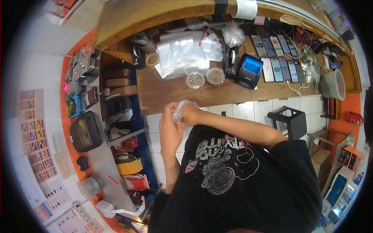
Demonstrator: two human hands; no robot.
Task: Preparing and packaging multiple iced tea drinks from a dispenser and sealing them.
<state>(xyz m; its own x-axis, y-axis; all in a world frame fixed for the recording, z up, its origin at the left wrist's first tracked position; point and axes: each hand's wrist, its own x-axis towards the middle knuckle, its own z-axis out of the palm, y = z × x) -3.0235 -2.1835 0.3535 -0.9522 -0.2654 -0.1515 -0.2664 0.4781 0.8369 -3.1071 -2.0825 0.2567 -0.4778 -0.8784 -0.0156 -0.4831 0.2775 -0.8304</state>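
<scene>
My left hand [170, 131] is raised at the table's front edge, its thumb and fingers around crumpled clear plastic [184, 104]. Bent inward from the right, my right hand [191, 115] presses against the same plastic, and its fingertips are hidden. Whether anything lies inside the plastic I cannot tell. Just beyond the hands, two round clear tubs, a left one [195, 80] and a right one [215, 76], stand side by side on the wooden table [166, 94]. Behind them lies a pile of flat clear plastic bags [182, 55].
A black tape dispenser [230, 62] and a blue-topped Epson printer [249, 71] stand right of the tubs. Several phones [276, 68] lie in rows beyond, near a pale bin [333, 84]. A black stool [288, 122] stands at right. Left is a metal counter [106, 174] above shelves.
</scene>
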